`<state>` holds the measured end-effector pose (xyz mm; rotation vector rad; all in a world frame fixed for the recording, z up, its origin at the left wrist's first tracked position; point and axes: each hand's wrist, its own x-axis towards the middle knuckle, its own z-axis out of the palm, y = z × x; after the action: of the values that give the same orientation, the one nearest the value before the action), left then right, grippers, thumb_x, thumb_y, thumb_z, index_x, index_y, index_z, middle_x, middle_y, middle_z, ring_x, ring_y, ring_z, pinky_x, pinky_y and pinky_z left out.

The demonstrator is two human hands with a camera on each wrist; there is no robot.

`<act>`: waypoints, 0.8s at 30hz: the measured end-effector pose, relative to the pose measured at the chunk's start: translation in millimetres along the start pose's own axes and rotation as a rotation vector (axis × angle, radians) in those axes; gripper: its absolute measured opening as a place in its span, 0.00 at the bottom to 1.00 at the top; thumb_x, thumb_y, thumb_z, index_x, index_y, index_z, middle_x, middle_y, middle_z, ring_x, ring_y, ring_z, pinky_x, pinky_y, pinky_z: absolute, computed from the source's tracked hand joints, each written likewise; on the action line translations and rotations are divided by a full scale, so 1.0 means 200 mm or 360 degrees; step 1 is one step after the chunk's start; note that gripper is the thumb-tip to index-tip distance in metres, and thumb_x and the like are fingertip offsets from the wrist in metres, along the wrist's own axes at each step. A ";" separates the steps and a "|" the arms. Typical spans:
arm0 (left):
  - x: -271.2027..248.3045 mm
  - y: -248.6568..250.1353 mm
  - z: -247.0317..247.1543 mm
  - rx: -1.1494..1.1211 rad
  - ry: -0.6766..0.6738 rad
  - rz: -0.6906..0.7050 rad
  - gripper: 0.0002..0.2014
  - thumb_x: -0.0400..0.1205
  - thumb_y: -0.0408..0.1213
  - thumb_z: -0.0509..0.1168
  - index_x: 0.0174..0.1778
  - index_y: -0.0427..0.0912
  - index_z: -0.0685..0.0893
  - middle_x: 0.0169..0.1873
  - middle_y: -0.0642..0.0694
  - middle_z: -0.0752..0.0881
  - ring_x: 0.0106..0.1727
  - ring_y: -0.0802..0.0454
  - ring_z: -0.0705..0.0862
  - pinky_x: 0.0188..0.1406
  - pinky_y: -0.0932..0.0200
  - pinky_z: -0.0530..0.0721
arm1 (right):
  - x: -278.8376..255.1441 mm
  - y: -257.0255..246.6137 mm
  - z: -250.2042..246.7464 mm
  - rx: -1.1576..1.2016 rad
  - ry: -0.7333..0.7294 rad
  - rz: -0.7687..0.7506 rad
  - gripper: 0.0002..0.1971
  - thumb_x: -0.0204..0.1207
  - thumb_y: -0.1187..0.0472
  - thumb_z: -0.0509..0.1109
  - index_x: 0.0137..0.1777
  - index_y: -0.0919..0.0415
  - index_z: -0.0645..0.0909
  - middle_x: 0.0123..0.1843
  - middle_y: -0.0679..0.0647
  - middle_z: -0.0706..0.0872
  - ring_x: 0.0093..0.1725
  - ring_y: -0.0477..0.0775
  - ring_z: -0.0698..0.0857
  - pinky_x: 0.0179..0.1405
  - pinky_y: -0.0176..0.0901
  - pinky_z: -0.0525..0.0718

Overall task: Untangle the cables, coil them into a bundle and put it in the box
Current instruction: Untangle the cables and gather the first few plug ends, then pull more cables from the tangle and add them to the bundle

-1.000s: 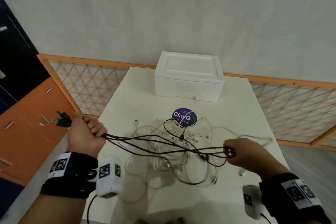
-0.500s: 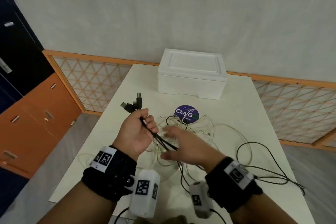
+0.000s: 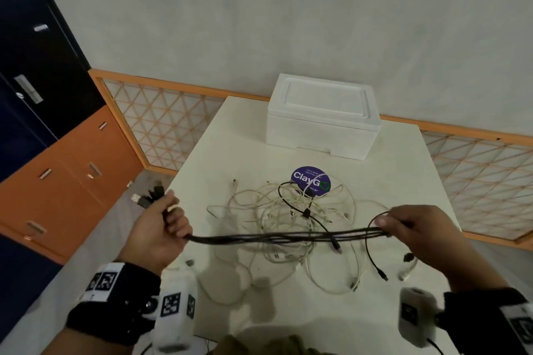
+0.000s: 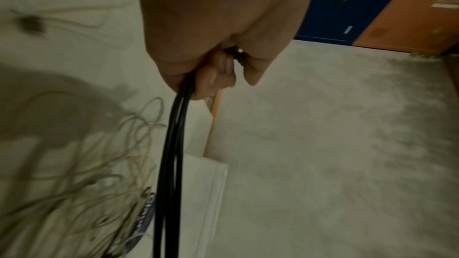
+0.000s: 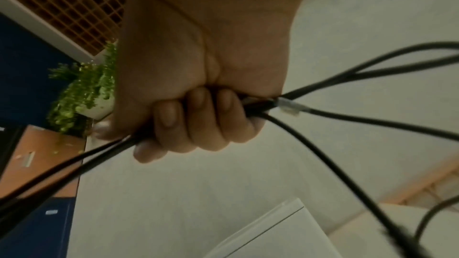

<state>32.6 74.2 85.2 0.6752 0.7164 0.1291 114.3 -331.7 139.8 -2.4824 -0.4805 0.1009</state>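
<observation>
Left hand [image 3: 161, 228] and right hand [image 3: 415, 228] each had fingers curled tight round the thin black cables [image 3: 282, 238], stretched taut above the counter [image 3: 389, 181], likely to align strands for coiling. Closed white foam box [image 3: 321, 121] sat at the far edge.

black cables [image 5: 347, 138] blur toward right wrist frame's edge.
</observation>
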 end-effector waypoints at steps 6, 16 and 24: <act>0.00 -0.31 -0.26 0.0066 0.0131 -0.0389 0.19 0.84 0.40 0.61 0.27 0.43 0.66 0.19 0.49 0.66 0.15 0.55 0.65 0.11 0.66 0.67 | -0.02 0.15 0.20 -0.0552 -0.0920 0.0436 0.20 0.76 0.42 0.68 0.28 0.53 0.81 0.29 0.51 0.87 0.25 0.38 0.80 0.31 0.29 0.75; 0.05 -0.31 -0.38 0.0065 0.0318 -0.0307 0.22 0.87 0.45 0.57 0.28 0.40 0.67 0.21 0.45 0.75 0.13 0.58 0.66 0.09 0.68 0.66 | 0.11 -0.43 0.97 -0.0432 -0.1012 -0.0543 0.15 0.77 0.59 0.65 0.62 0.50 0.82 0.65 0.50 0.80 0.65 0.53 0.78 0.64 0.46 0.76; 0.05 -0.17 -0.48 0.0016 0.0300 -0.0299 0.18 0.87 0.44 0.57 0.31 0.42 0.70 0.18 0.49 0.72 0.12 0.59 0.62 0.10 0.69 0.59 | 0.15 -0.45 1.28 -0.1010 -0.1265 -0.0851 0.09 0.74 0.56 0.64 0.50 0.57 0.82 0.49 0.57 0.84 0.48 0.62 0.84 0.39 0.47 0.79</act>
<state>-26.2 102.1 5.3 0.6068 0.9582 0.0162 67.3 -111.7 -15.9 -2.7141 -1.7079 0.8427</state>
